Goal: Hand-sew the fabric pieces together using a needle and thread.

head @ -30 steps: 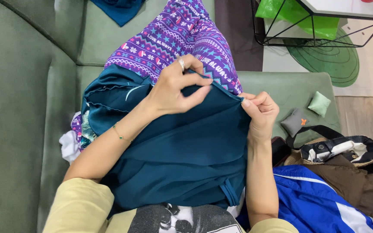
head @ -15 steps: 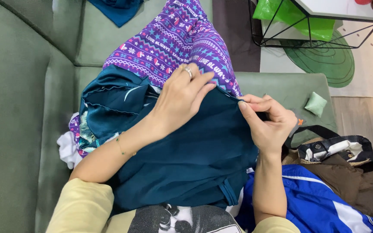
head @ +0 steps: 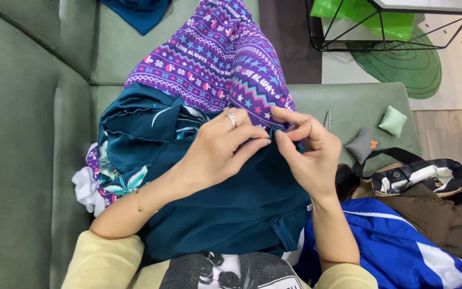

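Seated on a green sofa (head: pixel 38 160), a person pinches the edge of a teal garment (head: pixel 231 214) between the closed fingers of the left hand (head: pixel 217 152) and right hand (head: pixel 308 155), apparently steadying it; purple patterned fabric (head: pixel 215 59) lies just beyond the fingers.

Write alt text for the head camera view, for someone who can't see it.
Two hands, left hand and right hand, pinch the edge of a dark teal garment spread on a green sofa. A purple patterned cloth lies beyond, a blue jacket at right.
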